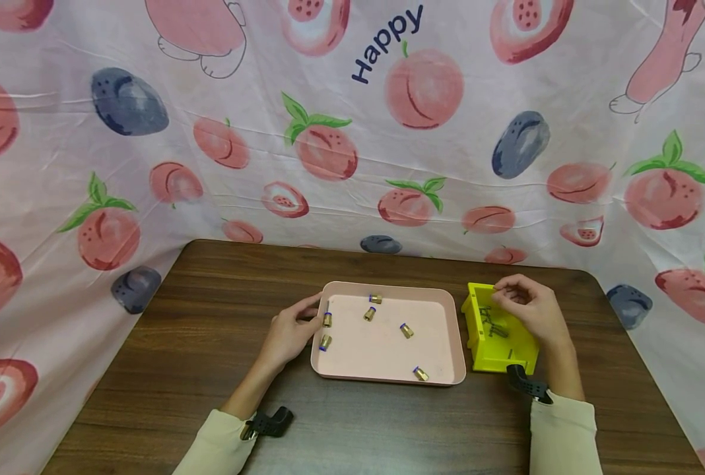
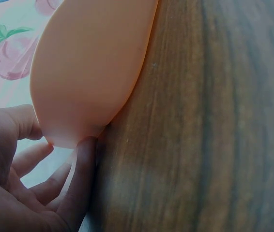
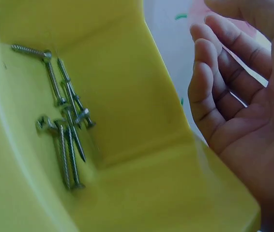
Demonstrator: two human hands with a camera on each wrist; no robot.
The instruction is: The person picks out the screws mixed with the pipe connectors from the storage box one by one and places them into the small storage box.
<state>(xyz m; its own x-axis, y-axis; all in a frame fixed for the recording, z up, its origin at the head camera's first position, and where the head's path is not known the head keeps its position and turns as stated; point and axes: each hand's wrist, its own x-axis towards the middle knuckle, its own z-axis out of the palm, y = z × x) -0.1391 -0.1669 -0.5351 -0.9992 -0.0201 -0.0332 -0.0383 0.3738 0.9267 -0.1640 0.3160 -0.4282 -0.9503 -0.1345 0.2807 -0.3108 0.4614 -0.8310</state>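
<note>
A pink tray lies on the table with several brass fittings with blue collars spread inside. My left hand holds the tray's left end, thumb at the rim and fingertips low on its outer wall in the left wrist view. Close to that hand, a thin metal shaft lines up with one fitting. Over the yellow bin hovers my right hand, fingers loosely bent and nothing visible between them. Several screws lie in a loose heap on the bin's floor.
The bin stands just right of the tray on the dark wooden table. Behind and beside the table hangs a fruit-printed cloth. Each wrist wears a black camera mount, the right one close to the bin's front edge.
</note>
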